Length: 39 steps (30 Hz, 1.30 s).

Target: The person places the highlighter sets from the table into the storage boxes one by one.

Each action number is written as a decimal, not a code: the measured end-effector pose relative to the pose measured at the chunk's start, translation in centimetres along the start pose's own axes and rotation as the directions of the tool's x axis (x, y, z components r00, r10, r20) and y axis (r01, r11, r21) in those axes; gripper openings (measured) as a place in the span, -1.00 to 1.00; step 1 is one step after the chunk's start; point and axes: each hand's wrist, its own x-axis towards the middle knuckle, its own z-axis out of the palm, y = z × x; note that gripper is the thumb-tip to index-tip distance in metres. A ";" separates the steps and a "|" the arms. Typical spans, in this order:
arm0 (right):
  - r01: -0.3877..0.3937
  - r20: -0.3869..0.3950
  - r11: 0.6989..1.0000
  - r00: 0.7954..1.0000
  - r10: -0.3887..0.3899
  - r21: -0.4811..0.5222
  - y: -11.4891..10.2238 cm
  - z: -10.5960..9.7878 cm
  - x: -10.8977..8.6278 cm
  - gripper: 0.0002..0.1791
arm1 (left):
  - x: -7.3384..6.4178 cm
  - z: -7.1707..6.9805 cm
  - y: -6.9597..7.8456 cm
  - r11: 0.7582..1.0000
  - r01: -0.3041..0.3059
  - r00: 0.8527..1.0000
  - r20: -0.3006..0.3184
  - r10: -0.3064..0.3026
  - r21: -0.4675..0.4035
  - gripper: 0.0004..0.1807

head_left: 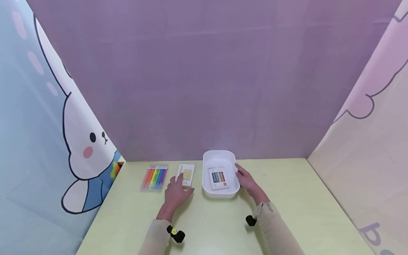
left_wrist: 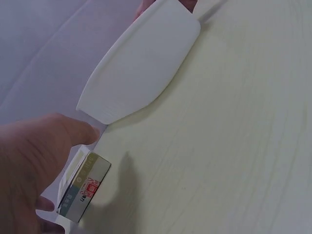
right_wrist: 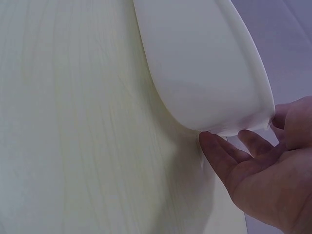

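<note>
A small white box [head_left: 187, 175] with a yellowish panel lies under my left hand [head_left: 177, 194]. In the left wrist view, the thumb stands off the near side of this box [left_wrist: 85, 187], with fingertips past its other side. My right hand [head_left: 248, 181] holds the right side of a white plastic basin [head_left: 220, 157]. Seen from the right wrist, its fingertips meet the outer wall of the basin [right_wrist: 204, 63], and another digit is at the rim. Inside the basin lies a white box with a picture of coloured sticks [head_left: 218, 178].
A clear pack of rainbow-coloured pens [head_left: 154, 178] lies left of the small box. All these things are on a pale yellow table [head_left: 216, 226]. A purple panel [head_left: 204, 88] rises behind it, with printed cartoon panels at both sides.
</note>
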 end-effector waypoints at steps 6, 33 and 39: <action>-0.007 0.015 1.000 1.000 0.006 0.015 -0.1 -0.5 -0.1 -0.43 | 0.0 0.4 -0.6 1.000 0.002 1.000 -0.009 -0.002 0.009 0.05; -0.015 0.036 0.996 0.999 0.012 0.083 0.0 0.0 -1.2 -0.43 | 3.9 1.7 0.1 0.988 0.149 0.989 0.006 -0.149 0.041 0.02; -0.014 0.010 0.998 1.000 0.014 0.066 -0.2 0.5 -1.0 -0.44 | 4.3 0.8 -0.3 0.982 0.188 0.980 0.064 -0.188 0.004 0.06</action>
